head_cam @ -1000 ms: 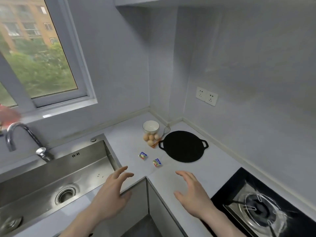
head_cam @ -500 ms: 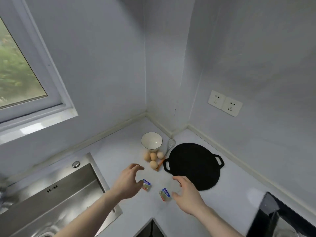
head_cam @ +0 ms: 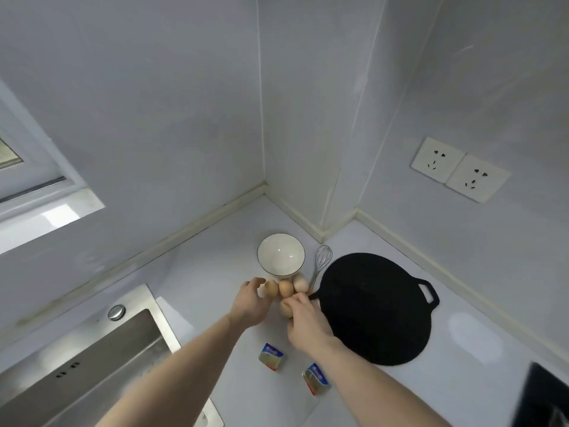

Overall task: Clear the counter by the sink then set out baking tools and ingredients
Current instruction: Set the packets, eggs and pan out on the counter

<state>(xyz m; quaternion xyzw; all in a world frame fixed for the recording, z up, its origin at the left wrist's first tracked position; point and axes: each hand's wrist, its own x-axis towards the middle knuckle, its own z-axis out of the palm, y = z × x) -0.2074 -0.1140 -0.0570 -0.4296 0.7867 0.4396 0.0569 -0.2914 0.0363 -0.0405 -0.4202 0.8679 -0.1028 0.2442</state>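
Your left hand (head_cam: 250, 305) fingers curl round one egg (head_cam: 271, 288), right hand (head_cam: 303, 318) fingers round another (head_cam: 284, 307) (to lift both from the worktop (head_cam: 212, 272)).

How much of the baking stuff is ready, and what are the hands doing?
Already out on the counter: a white bowl, a whisk, a black pan and two small packets. In hand: the left hand and right hand are both at the eggs beside the bowl. Whether anything else is left to bring, I cannot tell.
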